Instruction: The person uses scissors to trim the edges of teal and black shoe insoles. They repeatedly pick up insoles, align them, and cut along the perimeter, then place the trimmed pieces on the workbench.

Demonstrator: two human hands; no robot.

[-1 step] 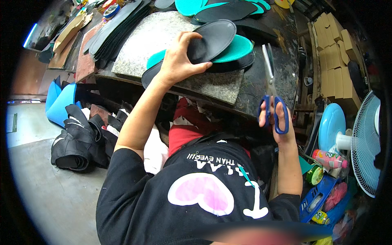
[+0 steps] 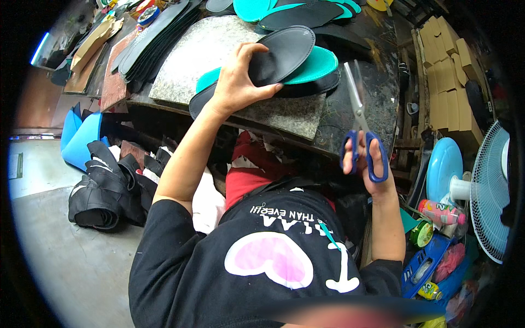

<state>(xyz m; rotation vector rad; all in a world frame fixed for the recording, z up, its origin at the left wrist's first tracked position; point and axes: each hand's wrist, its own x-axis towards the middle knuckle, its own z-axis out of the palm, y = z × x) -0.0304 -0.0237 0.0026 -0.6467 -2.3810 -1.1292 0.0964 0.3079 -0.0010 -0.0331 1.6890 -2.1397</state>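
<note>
My left hand point(image 2: 235, 83) is wrapped round a black shoe insole point(image 2: 285, 52) with a stitched edge, thumb at its near side and fingers over the far edge. The insole is tilted up over a teal insole point(image 2: 318, 66), and another black piece lies beneath that. To the right, my right hand point(image 2: 378, 185) holds a pair of scissors point(image 2: 359, 113) by its blue handles, fingers through the loops. The blades point away from me, slightly parted, with nothing between them, apart from the insoles.
Under the insoles is a speckled stone slab point(image 2: 188, 60) on a dark table point(image 2: 377, 90). A stack of black strips point(image 2: 150, 49) stands at left; more teal and black insoles point(image 2: 303, 16) lie beyond. Right of the table are cardboard boxes point(image 2: 444, 82) and a fan point(image 2: 488, 191).
The scissors have shifted slightly left, and their blades lean a little more to the left and look a bit wider apart. The left hand and insole have barely moved.
</note>
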